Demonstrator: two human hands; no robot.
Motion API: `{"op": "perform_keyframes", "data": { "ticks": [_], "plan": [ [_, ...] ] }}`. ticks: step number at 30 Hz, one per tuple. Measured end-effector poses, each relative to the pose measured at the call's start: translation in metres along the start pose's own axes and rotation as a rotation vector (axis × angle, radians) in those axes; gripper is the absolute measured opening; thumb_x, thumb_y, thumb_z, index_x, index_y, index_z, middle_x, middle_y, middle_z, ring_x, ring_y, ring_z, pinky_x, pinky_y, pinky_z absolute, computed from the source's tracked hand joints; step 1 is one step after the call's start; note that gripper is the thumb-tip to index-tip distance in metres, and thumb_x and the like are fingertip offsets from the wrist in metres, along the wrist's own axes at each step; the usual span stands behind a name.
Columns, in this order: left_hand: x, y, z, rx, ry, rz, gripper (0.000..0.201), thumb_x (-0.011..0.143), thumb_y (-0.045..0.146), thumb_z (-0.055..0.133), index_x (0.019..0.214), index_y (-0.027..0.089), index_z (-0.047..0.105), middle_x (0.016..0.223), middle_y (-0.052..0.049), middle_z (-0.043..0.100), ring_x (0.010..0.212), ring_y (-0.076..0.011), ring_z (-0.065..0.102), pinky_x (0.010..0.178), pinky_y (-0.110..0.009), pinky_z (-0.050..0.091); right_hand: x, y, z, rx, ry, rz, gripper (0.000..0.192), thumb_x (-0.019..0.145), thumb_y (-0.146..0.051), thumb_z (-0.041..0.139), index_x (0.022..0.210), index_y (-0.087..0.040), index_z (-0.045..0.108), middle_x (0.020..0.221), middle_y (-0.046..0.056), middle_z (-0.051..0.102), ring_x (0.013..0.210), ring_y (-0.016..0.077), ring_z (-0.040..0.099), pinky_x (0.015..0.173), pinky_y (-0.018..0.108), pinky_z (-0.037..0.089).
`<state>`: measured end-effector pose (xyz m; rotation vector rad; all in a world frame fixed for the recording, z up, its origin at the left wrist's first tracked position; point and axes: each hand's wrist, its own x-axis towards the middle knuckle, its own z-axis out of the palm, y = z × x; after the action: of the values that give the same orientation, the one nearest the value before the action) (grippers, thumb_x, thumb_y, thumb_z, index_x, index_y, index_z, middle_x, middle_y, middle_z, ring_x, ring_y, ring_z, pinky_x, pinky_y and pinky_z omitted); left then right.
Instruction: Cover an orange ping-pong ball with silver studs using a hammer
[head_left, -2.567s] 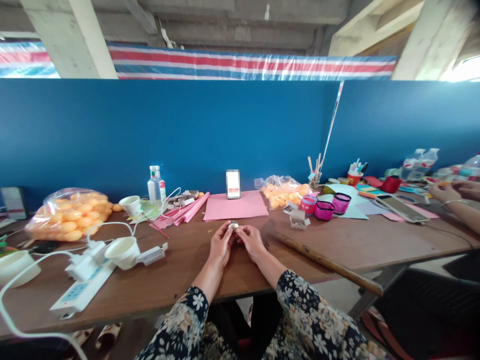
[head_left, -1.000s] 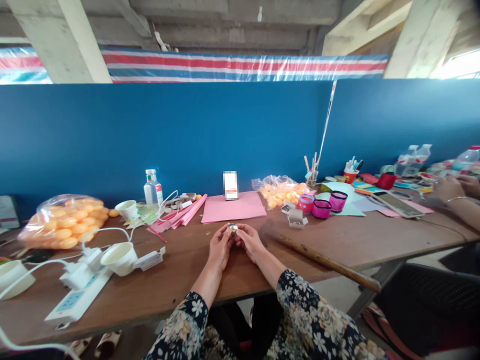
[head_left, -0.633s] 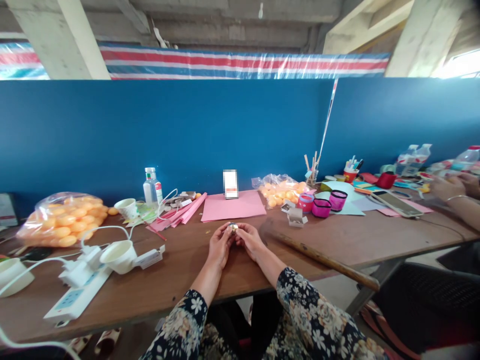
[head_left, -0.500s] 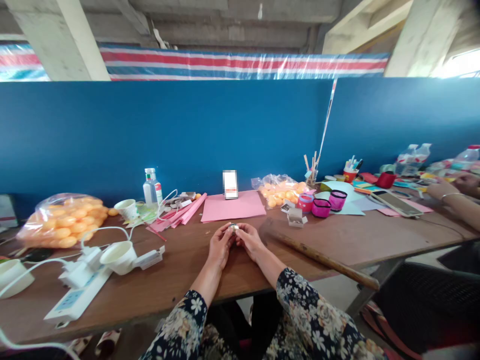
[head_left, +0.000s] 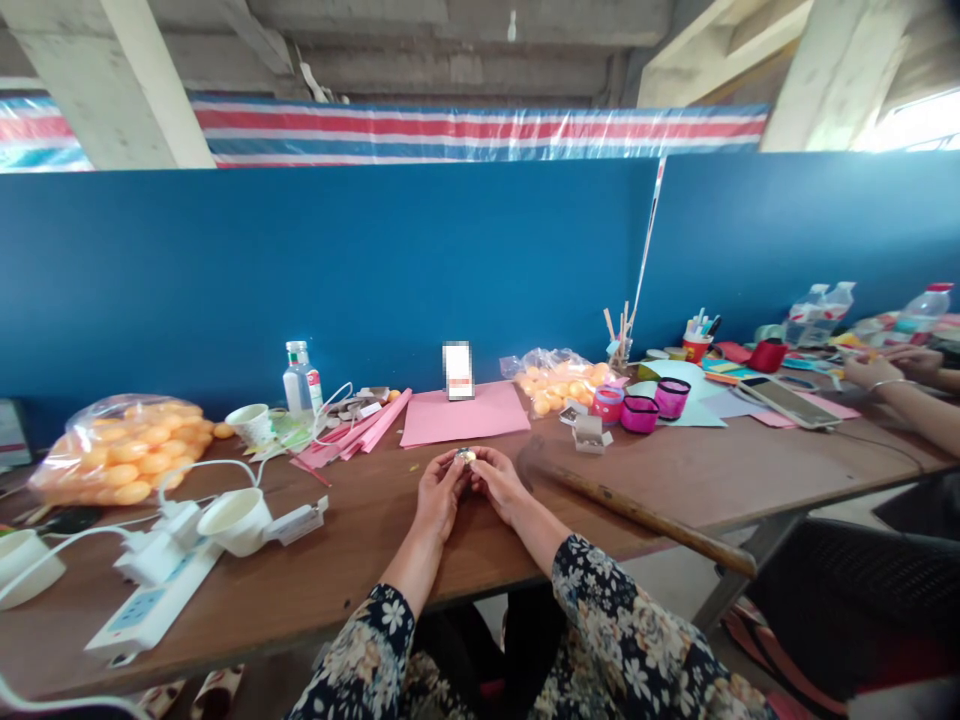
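Observation:
Close together above the brown table (head_left: 360, 540), my left hand (head_left: 441, 490) and my right hand (head_left: 496, 482) both pinch a small shiny silvery round object (head_left: 466, 456). Fingers of both hands cover most of it, so its exact kind cannot be made out. Just beyond my hands lies a pink paper sheet (head_left: 465, 420), with a small white upright card or screen (head_left: 459, 372), blurred out, at its back edge. To the right of the sheet stands a small open grey box (head_left: 591, 436).
Bags of orange balls (head_left: 124, 450) lie left and mid-right. A power strip (head_left: 154, 605) with white cables and a paper cup (head_left: 236, 522) are at left. A wooden stick (head_left: 652, 522) crosses the right side. Far right, another person's hands (head_left: 885, 365) work near bottles.
The view has shifted slightly. My hands stay together, and a little more of the silvery object's top shows between my fingers.

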<state>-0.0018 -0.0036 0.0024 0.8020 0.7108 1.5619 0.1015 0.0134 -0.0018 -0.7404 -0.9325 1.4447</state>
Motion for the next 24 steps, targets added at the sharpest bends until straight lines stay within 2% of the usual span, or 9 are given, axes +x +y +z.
{"op": "perform_keyframes", "data": {
  "ticks": [6,14,24],
  "plan": [
    [-0.0006,0.0009,0.0024,0.004,-0.007,0.006,0.03,0.063,0.023,0.069,0.09,0.015,0.057,0.088,-0.006,0.066,0.075,-0.0148,0.063,0.069,-0.03,0.048,0.0012,0.0007,0.0001,0.012,0.008,-0.006,0.024,0.063,-0.027,0.065,0.084,-0.016,0.06,0.067,-0.001,0.059,0.051,0.0052,0.049,0.047,0.017,0.037],
    [0.0015,-0.0006,0.0013,0.003,0.012,0.02,0.029,0.062,0.023,0.07,0.087,0.015,0.056,0.085,-0.004,0.066,0.073,-0.0132,0.062,0.068,-0.027,0.047,0.0012,0.0018,0.0006,0.019,-0.025,-0.016,0.038,0.058,-0.022,0.068,0.095,-0.018,0.061,0.082,0.002,0.063,0.061,0.0087,0.053,0.05,0.018,0.04],
    [0.0017,-0.0035,-0.0002,0.014,-0.005,-0.001,0.033,0.061,0.024,0.071,0.089,0.017,0.055,0.083,-0.003,0.065,0.069,-0.013,0.063,0.069,-0.03,0.047,-0.0015,-0.0037,0.0029,0.05,-0.001,-0.013,0.029,0.061,-0.027,0.065,0.09,-0.018,0.064,0.072,0.001,0.063,0.054,0.0068,0.05,0.05,0.019,0.039]
  ]
}}
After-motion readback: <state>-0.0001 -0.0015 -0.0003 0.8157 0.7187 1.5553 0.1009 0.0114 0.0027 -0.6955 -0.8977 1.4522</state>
